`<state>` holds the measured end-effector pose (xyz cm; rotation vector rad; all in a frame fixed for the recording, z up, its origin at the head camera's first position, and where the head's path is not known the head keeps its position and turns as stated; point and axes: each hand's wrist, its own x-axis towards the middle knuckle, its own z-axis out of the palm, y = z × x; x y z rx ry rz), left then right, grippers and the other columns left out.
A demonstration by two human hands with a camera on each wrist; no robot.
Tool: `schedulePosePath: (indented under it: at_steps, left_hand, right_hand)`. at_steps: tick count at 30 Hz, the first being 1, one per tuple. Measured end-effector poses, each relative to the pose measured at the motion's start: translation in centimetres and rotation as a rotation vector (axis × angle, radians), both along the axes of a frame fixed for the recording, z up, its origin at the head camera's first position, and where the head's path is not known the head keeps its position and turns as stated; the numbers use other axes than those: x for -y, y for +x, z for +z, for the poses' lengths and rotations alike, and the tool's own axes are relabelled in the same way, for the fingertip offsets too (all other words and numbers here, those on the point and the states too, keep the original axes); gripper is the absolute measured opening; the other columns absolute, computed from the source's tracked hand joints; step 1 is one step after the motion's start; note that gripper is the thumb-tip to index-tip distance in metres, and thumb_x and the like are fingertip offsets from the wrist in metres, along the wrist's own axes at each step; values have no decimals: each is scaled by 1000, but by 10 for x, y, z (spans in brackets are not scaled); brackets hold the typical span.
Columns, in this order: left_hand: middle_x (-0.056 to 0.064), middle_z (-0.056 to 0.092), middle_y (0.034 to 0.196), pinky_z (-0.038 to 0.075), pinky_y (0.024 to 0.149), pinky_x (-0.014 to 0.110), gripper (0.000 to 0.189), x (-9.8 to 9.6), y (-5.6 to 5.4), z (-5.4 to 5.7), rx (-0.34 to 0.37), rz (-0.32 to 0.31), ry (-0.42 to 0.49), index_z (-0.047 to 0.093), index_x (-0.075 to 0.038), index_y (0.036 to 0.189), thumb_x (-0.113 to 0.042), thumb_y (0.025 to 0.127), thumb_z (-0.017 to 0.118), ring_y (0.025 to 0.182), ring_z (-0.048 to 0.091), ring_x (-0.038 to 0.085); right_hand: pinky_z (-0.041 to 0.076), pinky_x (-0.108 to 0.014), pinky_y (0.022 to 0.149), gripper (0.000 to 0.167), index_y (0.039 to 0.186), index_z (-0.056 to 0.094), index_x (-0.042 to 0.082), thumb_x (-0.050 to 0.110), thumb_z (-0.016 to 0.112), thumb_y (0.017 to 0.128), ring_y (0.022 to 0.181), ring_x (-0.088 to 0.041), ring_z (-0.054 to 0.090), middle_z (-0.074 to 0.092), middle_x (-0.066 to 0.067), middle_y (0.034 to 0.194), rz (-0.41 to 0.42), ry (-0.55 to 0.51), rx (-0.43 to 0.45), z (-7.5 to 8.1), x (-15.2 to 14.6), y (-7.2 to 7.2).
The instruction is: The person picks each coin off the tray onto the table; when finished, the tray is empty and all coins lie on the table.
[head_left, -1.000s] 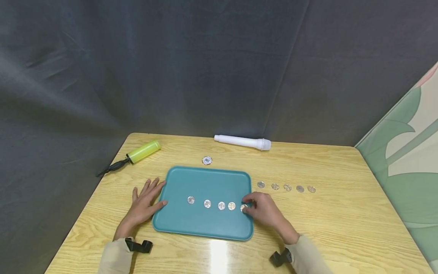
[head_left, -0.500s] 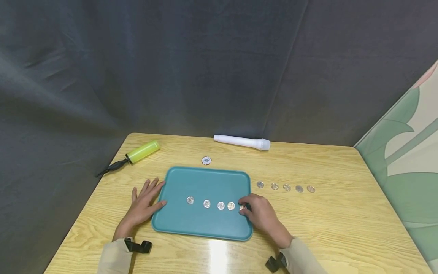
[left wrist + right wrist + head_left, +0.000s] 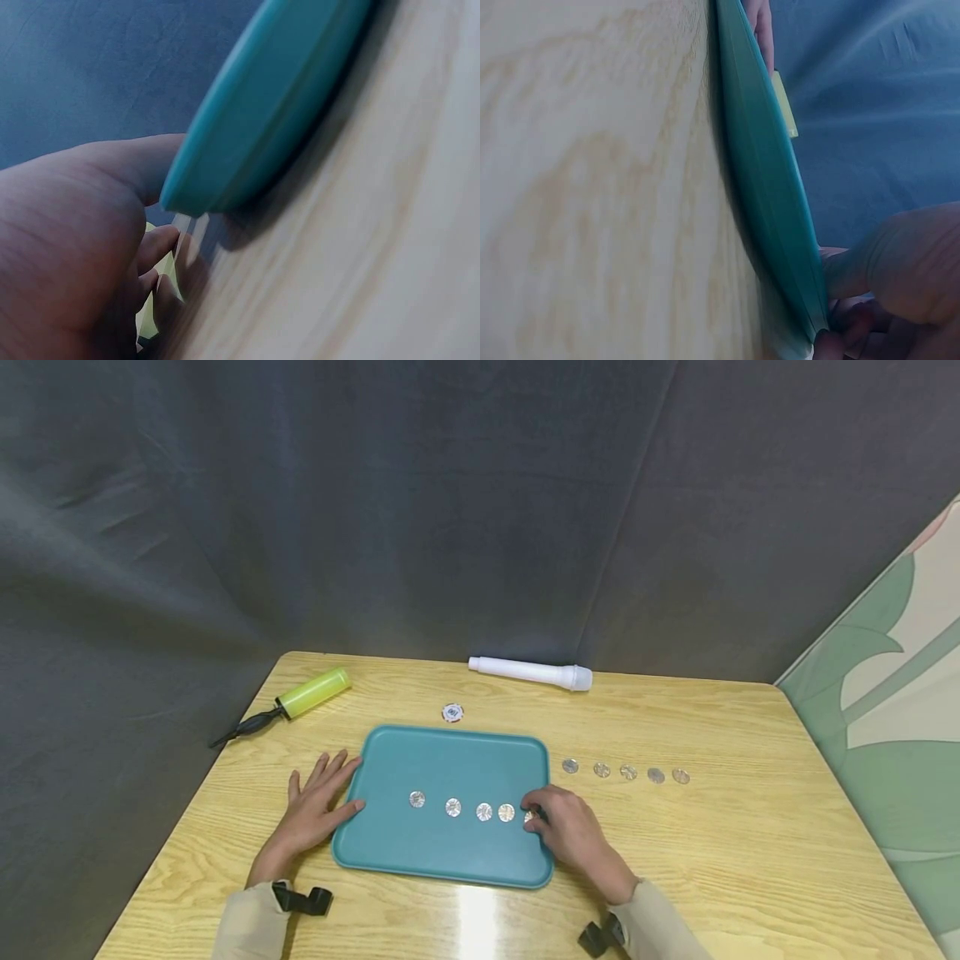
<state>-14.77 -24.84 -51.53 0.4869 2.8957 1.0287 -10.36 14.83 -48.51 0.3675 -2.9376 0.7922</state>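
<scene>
A teal tray [image 3: 450, 852] lies on the wooden table, with a row of several silver coins inside it. At the row's right end, the thumb and index finger of my right hand [image 3: 570, 831] pinch a coin [image 3: 530, 817], partly covered by them. The nearest neighbour is another coin [image 3: 507, 812] just to its left. My left hand [image 3: 311, 810] rests at the tray's left rim, fingers spread, thumb over the edge. In the left wrist view that thumb reaches behind the tray wall [image 3: 240, 142]. The right wrist view shows the right fingers at the tray wall [image 3: 772, 172].
Right of the tray, several more coins lie in a row, one a silver coin [image 3: 628, 772]. Behind it are a poker chip [image 3: 452, 713] and a white toy microphone [image 3: 525, 671]. A yellow-green hand pump [image 3: 313, 692] lies at back left. A dark curtain [image 3: 480, 510] hangs behind.
My right hand has shifted slightly left, its thumb and finger coming in around the last coin in the tray. The left hand and the other coins stay put.
</scene>
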Motion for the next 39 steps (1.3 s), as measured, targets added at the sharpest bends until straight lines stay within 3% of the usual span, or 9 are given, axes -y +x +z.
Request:
schedulePosePath:
  at_steps: [9, 29, 35, 39]
  left_hand:
    - [25, 27, 163, -9, 111, 78, 69, 1, 0, -1, 6, -2, 3, 40, -16, 155, -35, 95, 67, 152, 11, 54]
    - [26, 27, 163, -9, 111, 78, 69, 2, 0, 0, 16, -4, 1, 40, -17, 155, -35, 95, 67, 152, 10, 54]
    - [25, 27, 164, -8, 111, 78, 69, 2, 0, -2, 12, -7, -7, 40, -17, 155, -36, 95, 67, 152, 10, 54]
    - [25, 26, 164, -9, 112, 78, 69, 2, 0, -1, 19, -6, 0, 40, -16, 155, -36, 94, 67, 153, 9, 53]
  right_hand:
    - [59, -37, 79, 16, 90, 76, 10, 11, 83, 75, 91, -19, 71, 74, -4, 94, 16, 11, 20, -1, 0, 0]
    - [53, -24, 69, 16, 90, 77, 11, 7, 82, 76, 78, -7, 61, 71, 3, 83, 26, -11, 57, 2, -2, 0]
    - [58, -33, 79, 20, 92, 75, 15, 12, 85, 75, 89, -11, 67, 70, 3, 93, -12, -42, 91, 7, -4, 0]
    - [59, -36, 79, 26, 96, 74, 14, 13, 87, 73, 89, -12, 67, 73, 1, 95, -42, -53, 101, 11, -5, -1]
